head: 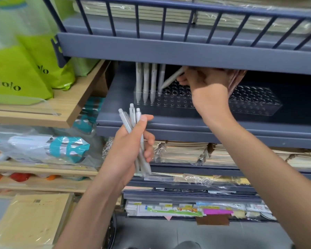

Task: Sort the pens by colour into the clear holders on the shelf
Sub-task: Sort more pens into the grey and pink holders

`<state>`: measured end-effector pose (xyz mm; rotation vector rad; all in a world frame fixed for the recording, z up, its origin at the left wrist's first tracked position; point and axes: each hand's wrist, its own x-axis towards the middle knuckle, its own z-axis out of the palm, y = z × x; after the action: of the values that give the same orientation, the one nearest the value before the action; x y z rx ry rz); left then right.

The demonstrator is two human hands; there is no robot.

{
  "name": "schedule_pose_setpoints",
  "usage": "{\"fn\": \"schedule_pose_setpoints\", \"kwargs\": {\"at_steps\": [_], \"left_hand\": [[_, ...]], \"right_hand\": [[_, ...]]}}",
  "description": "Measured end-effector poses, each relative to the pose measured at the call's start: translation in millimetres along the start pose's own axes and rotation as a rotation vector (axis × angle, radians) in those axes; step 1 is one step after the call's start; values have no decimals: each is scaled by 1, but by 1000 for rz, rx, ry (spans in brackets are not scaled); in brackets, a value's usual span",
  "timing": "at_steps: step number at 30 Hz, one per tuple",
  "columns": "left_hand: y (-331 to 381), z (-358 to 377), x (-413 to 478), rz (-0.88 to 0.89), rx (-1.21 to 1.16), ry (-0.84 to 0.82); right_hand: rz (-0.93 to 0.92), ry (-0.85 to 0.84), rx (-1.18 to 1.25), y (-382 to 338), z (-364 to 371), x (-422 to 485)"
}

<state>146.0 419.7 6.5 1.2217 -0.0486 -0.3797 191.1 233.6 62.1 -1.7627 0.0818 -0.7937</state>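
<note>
- Clear plastic pen holder (176, 103) w/ a grid of round holes sits on the grey-blue metal shelf (187, 123), tucked under the shelf above
- 4 pale grey upright pens (145, 83) stand in holes at the holder's left end, one per hole, side by side; other holes in view are bare
- R hand (206, 85) reaches in & pinches a tilted pale grey pen (171, 78), tip down at the holder top, just beside the 4th upright one; can't tell if tip is in a hole
- Pinkish pens (236, 78) show behind R hand, mostly hidden; can't tell if it holds them
- L hand (127, 150) is in front of & below the shelf edge, fingers curled round a bundle of 3 pale grey pens (131, 115), clicker ends up
- Clear holes carry on right of R hand; 1 holder or 2, can't tell
- Below: plastic-wrapped notebook stacks (183, 153); far left: lime-green bags (13, 72)
</note>
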Motion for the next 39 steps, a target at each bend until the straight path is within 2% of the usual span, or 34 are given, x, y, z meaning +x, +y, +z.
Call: {"fn": "schedule_pose_setpoints", "kwargs": {"at_steps": [3, 8, 11, 21, 30, 35, 39], "left_hand": [[1, -1, -1, -18, -43, 32], [1, -5, -4, 12, -55, 29], [2, -9, -5, 31, -66, 31], [-2, -29, -11, 18, 67, 101], [2, -30, -16, -67, -22, 99], [4, -31, -20, -18, -32, 52], [4, -34, -21, 66, 37, 7]], "right_hand": [[13, -60, -145, 2, 12, 5], [-61, -131, -548, -3, 30, 18], [-9, -169, -671, -4, 37, 21], [10, -161, -699, 0, 38, 15], [-19, -195, -755, -5, 38, 13], [-1, -217, -797, -7, 42, 11], [49, -201, -676, -6, 40, 11]]}}
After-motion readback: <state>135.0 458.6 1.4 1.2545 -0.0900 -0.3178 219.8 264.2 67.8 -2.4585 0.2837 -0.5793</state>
